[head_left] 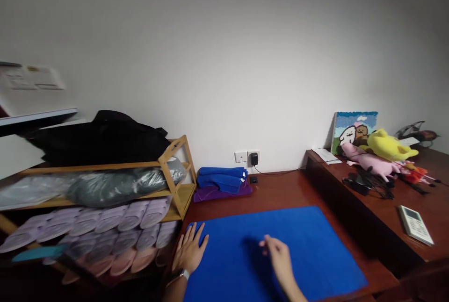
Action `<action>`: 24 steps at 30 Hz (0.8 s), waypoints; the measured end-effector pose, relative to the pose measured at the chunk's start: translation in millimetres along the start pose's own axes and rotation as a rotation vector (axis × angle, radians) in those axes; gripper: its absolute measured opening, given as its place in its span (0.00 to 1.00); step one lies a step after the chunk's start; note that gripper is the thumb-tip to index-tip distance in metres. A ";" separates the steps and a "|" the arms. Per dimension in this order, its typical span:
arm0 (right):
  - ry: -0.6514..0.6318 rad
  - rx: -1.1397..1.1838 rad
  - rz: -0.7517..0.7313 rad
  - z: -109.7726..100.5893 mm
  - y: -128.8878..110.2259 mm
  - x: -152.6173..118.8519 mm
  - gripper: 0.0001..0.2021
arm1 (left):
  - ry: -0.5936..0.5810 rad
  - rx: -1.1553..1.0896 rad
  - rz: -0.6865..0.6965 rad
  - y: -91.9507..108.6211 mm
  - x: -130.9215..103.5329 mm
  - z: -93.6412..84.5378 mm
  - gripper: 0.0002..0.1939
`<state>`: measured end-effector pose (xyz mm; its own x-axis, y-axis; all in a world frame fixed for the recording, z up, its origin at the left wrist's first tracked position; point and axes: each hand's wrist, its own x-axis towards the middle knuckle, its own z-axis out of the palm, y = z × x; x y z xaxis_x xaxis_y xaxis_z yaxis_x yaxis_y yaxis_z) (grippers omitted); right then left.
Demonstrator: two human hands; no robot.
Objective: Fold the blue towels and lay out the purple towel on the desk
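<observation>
Pale wall point(224, 59), brighter toward centre, wooden rack point(170, 186) at left, reddish-brown table point(280, 192)

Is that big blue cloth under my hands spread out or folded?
Spread out: the blue cloth lies flat on the tabletop, both far corners showing, left hand at its left edge.

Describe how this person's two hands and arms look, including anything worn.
The left hand is ungloved, with a pale, silvery-looking band at its wrist. The right hand is ungloved too, with nothing visibly worn. No sleeves show.
</observation>
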<state>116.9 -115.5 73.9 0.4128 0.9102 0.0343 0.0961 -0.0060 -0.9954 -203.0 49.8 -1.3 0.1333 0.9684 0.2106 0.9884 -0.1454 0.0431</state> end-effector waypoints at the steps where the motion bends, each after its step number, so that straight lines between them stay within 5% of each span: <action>1: -0.132 -0.136 -0.111 33.5 -3.1 5.9 0.33 | 0.002 -0.006 -0.001 -0.5 -0.3 0.5 0.33; 5: -0.572 -0.593 -0.368 136.2 1.8 23.9 0.34 | -0.010 -0.025 0.007 -3.3 -0.5 3.5 0.33; 7: -0.650 -0.704 -0.389 155.3 12.9 33.8 0.36 | -0.013 -0.018 0.011 -4.7 0.2 5.9 0.33; 9: -0.638 -0.777 -0.389 148.1 25.8 48.3 0.36 | -0.007 -0.004 0.011 -5.8 1.4 8.5 0.33; 12: -0.530 -0.891 -0.335 90.7 44.2 78.7 0.36 | 0.000 0.017 0.011 -6.5 3.5 11.4 0.34; 20: 0.021 -0.875 -0.074 -165.3 86.1 147.9 0.37 | -0.045 0.032 0.008 -8.4 8.0 11.3 0.35; 24: 0.099 -0.844 -0.077 -220.8 106.5 157.8 0.35 | -0.063 0.027 0.005 -9.3 10.1 8.5 0.36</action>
<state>392.3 -64.0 -6.8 0.4513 0.8804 0.1457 0.7534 -0.2884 -0.5910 -210.3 62.6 -8.0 0.1415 0.9786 0.1492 0.9892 -0.1454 0.0156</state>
